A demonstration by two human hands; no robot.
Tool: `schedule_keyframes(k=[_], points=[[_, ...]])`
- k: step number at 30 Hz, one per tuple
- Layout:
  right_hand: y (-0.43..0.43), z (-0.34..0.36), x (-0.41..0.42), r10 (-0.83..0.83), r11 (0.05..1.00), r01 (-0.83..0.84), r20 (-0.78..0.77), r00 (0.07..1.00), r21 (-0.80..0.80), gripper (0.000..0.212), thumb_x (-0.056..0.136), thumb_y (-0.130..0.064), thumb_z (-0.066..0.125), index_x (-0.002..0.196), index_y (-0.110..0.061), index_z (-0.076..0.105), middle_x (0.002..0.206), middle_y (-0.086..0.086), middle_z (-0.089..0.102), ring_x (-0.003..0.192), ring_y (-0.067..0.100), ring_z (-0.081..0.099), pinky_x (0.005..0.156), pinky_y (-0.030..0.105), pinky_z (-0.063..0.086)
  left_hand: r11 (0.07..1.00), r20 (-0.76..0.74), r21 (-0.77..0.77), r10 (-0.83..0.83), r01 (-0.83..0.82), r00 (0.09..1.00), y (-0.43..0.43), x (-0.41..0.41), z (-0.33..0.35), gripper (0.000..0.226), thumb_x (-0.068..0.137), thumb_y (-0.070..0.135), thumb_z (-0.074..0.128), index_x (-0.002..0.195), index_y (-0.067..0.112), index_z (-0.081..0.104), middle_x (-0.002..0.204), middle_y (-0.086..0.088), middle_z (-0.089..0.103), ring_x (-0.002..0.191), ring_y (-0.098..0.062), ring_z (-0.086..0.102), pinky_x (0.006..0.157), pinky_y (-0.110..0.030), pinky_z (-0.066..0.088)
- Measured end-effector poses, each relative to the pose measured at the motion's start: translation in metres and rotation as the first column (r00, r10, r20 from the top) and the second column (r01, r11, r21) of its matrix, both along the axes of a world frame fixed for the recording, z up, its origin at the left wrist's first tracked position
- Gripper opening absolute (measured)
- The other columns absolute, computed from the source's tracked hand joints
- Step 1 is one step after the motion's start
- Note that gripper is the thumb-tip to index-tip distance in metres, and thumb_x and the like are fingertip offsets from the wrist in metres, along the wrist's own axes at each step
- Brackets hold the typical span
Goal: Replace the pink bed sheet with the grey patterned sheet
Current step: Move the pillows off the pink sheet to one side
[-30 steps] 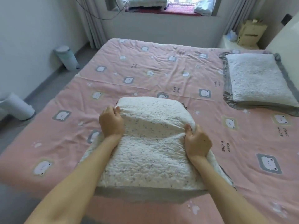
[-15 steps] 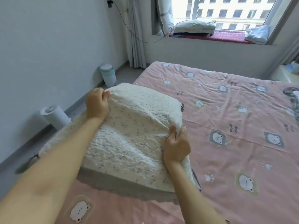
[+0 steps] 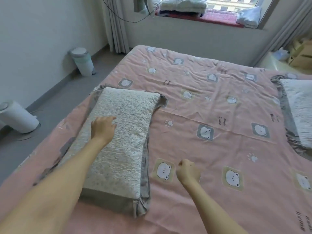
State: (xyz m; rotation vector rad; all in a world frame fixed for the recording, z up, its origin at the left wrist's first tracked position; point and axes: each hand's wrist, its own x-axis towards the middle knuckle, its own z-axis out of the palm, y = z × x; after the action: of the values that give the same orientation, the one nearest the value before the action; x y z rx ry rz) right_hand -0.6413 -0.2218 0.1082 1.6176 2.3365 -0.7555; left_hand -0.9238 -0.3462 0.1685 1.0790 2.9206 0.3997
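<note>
Your left hand [image 3: 103,128] rests palm-down on the white textured pillow [image 3: 118,135], fingers loosely spread and gripping nothing. Your right hand [image 3: 187,172] hovers low over the pink bed sheet [image 3: 211,115], curled into a loose fist with nothing in it; whether its knuckles touch the cloth you cannot tell from here.

The pink bed sheet, printed with bear faces, covers the whole bed and lies under both your hands, wrinkled toward the far side. Its long seam runs from left to right across the middle.

The pillow sits on the sheet's near left part, close to the left edge, its long axis running from near to far and leaning slightly right, with a grey frill around it. A second pillow [image 3: 298,112] lies on the sheet at the far right edge. Both weigh the sheet down.

On the floor to the left stand a small bin [image 3: 82,61] and a white cylinder [image 3: 16,117]. Folded bedding [image 3: 184,5] lies on the far window sill.
</note>
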Motion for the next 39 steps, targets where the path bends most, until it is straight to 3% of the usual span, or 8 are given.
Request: schedule_keyframes(k=[5,8,17,21,25,29,36,39], points=[[0.103,-0.003,0.105,-0.293,0.956,0.294,-0.063,0.954,0.009,0.025,0.084,-0.01,0.042,0.093,-0.011,0.065,0.099,0.013,0.065,0.084,0.033,0.052,0.066,0.028,0.036,0.972,0.088,0.032,-0.236,0.234,0.968,0.128,0.098,-0.026,0.033,0.089,0.026,0.06,0.118,0.009,0.063,0.113,-0.016,0.065,0.107,-0.036,0.056,0.09,-0.041,0.043],[0.16,-0.013,0.172,-0.428,0.903,0.43,-0.106,0.898,0.003,0.023,0.086,-0.016,0.044,0.093,-0.012,0.066,0.097,0.013,0.066,0.089,0.032,0.056,0.071,0.031,0.042,0.922,0.161,0.047,-0.388,0.385,0.908,0.2,0.178,-0.047,0.04,0.089,0.03,0.061,0.123,0.009,0.06,0.121,-0.015,0.061,0.116,-0.033,0.052,0.096,-0.038,0.038],[0.299,-0.109,0.377,-0.639,0.767,0.642,-0.089,0.764,0.013,0.042,0.094,-0.039,0.048,0.127,-0.013,0.053,0.126,0.006,0.06,0.115,0.028,0.054,0.091,0.032,0.041,0.664,0.293,-0.052,-0.704,0.746,0.647,0.395,0.417,-0.159,0.052,0.095,0.045,0.045,0.142,0.024,0.039,0.152,-0.002,0.031,0.143,-0.03,0.019,0.11,-0.033,0.022],[0.359,-0.172,0.437,-0.553,0.829,0.545,0.035,0.832,0.125,0.054,0.094,-0.048,0.045,0.138,-0.019,0.039,0.135,0.005,0.051,0.121,0.029,0.048,0.089,0.034,0.041,0.559,0.256,-0.18,-0.768,0.809,0.588,0.464,0.484,-0.231,0.054,0.097,0.051,0.031,0.147,0.03,0.024,0.158,-0.004,0.012,0.145,-0.033,0.005,0.116,-0.042,0.01],[0.408,-0.237,0.475,-0.397,0.911,0.36,0.189,0.898,0.2,0.069,0.088,-0.06,0.043,0.145,-0.025,0.027,0.15,0.005,0.03,0.132,0.032,0.031,0.105,0.042,0.033,0.56,0.19,-0.258,-0.77,0.788,0.609,0.531,0.516,-0.292,0.058,0.097,0.056,0.02,0.15,0.036,0.007,0.159,-0.005,0.003,0.145,-0.035,-0.004,0.116,-0.053,0.002],[0.458,-0.273,0.484,-0.488,0.823,0.444,0.041,0.872,0.354,0.054,0.09,-0.051,0.047,0.13,-0.015,0.044,0.127,0.01,0.051,0.115,0.031,0.047,0.088,0.039,0.039,0.609,0.109,-0.303,-0.742,0.733,0.662,0.589,0.529,-0.35,0.06,0.093,0.061,0.012,0.149,0.04,0.003,0.159,-0.004,-0.001,0.145,-0.034,-0.007,0.112,-0.062,-0.004],[0.569,-0.281,0.451,-0.408,0.754,0.26,0.12,0.905,0.604,0.073,0.093,-0.047,0.049,0.15,-0.016,0.016,0.138,0.021,0.04,0.112,0.039,0.05,0.082,0.044,0.043,0.675,-0.092,-0.101,-0.738,0.731,0.669,0.65,0.513,-0.383,0.062,0.087,0.059,0.015,0.146,0.041,0.021,0.158,-0.006,0.013,0.146,-0.028,0.006,0.114,-0.058,0.0],[0.615,-0.278,0.435,-0.359,0.73,0.12,0.228,0.905,0.673,0.05,0.091,-0.017,0.034,0.14,-0.01,0.04,0.131,0.03,0.047,0.107,0.045,0.054,0.085,0.054,0.045,0.67,-0.09,-0.093,-0.743,0.737,0.664,0.657,0.511,-0.382,0.062,0.087,0.058,0.017,0.147,0.041,0.02,0.158,-0.008,0.015,0.146,-0.028,0.009,0.114,-0.057,0.0]])
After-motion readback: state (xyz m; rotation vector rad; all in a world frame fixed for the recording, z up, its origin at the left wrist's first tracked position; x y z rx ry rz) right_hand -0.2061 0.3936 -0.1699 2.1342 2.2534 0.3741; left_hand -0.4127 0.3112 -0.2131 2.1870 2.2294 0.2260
